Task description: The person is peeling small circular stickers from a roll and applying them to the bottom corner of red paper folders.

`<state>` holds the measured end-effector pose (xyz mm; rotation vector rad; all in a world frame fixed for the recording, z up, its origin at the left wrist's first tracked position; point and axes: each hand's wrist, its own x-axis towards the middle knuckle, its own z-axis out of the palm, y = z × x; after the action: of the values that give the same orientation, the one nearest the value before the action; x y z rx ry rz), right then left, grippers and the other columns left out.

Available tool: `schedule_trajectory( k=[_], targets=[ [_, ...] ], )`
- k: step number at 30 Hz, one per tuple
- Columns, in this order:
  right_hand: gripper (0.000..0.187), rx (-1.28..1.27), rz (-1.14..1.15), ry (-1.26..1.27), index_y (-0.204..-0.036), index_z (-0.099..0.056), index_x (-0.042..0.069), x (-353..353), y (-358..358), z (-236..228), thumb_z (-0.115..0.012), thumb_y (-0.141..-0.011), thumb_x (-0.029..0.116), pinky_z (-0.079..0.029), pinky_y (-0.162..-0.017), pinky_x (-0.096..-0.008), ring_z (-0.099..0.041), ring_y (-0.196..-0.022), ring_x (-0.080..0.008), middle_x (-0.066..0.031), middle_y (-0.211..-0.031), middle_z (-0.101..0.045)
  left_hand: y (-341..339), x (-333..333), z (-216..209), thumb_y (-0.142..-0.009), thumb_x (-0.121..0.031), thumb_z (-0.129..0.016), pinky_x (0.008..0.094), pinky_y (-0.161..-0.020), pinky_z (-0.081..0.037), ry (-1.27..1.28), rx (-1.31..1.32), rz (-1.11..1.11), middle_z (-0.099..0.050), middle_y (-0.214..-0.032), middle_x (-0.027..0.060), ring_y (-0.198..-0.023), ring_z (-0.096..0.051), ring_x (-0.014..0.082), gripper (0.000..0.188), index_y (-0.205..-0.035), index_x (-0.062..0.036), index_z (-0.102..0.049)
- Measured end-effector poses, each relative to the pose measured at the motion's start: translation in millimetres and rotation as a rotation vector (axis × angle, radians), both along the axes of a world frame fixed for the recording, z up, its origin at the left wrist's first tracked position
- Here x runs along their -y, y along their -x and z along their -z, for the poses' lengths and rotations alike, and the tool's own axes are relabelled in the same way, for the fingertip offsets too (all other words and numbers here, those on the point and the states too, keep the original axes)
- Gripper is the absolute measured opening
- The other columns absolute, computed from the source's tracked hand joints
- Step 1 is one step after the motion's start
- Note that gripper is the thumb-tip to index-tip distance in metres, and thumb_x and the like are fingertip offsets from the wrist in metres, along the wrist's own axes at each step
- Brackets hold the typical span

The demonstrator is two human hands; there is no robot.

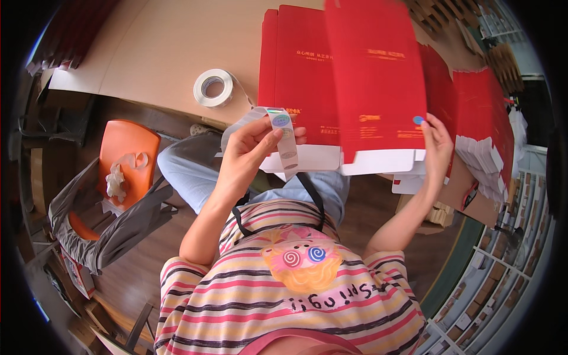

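Note:
My left hand [247, 148] pinches a strip of round shiny stickers [288, 148] on pale backing, its free end hanging down past my fingers. The strip's backing loops behind the hand toward a white sticker roll [198, 89] on the table. My right hand [438, 145] grips the lower right corner of a flat red carton [378, 89] with gold print and white flaps. A small round bluish sticker [418, 120] lies on that corner, beside my fingertips. The raised carton, slightly blurred at the top, partly covers more flat red cartons [299, 80] on the table.
The tan table [154, 47] spans the far side. More stacked red cartons [500, 118] with white flaps lie at the right. An orange chair [130, 145] with a grey garment [118, 236] and crumpled backing strip stands left. Shelving [503, 260] lines the right side.

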<state>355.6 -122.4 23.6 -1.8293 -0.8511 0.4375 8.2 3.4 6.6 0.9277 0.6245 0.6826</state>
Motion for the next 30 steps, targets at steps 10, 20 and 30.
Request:
schedule_trajectory(
  k=[10, 20, 30],
  targets=[
    [0.02, 0.274, -0.536, -0.158, -0.097, -0.074, 0.007, -56.8, 153.7, -17.1, -0.077, -0.077, 0.005, -0.05, -0.074, -0.0322, -0.064, -0.081, -0.0179, -0.0041, -0.091, -0.066, -11.4, 10.3, 1.4, -0.102, -0.011, -0.049, 0.0325, -0.097, -0.049, -0.128, 0.012, 0.091, -0.067, -0.114, 0.0139, -0.11, -0.064, 0.0198, 0.031, -0.126, 0.007, -0.054],
    [0.018, 0.746, -0.537, -0.284, -0.087, -0.071, 0.011, -64.5, 165.2, -2.1, -0.078, -0.072, 0.007, -0.04, -0.064, -0.0297, -0.062, -0.071, -0.0133, 0.003, -0.085, -0.065, -19.9, 10.0, 15.0, -0.103, -0.027, -0.051, 0.0261, -0.053, -0.035, -0.314, -0.268, -0.04, -0.047, -0.064, -0.0013, -0.064, -0.039, 0.005, 0.039, -0.086, 0.0063, -0.064],
    [0.023, 0.837, -0.53, -0.327, -0.084, -0.063, 0.011, -66.9, 169.7, 7.8, -0.077, -0.068, 0.001, -0.039, -0.063, -0.0302, -0.061, -0.07, -0.0127, 0.0035, -0.084, -0.063, -16.8, 1.9, 16.9, -0.1, -0.03, -0.054, 0.0228, -0.064, -0.044, -0.185, -0.356, 0.019, -0.066, -0.074, 0.0013, -0.07, -0.053, 0.004, 0.043, -0.091, 0.0079, -0.07]
  ],
)
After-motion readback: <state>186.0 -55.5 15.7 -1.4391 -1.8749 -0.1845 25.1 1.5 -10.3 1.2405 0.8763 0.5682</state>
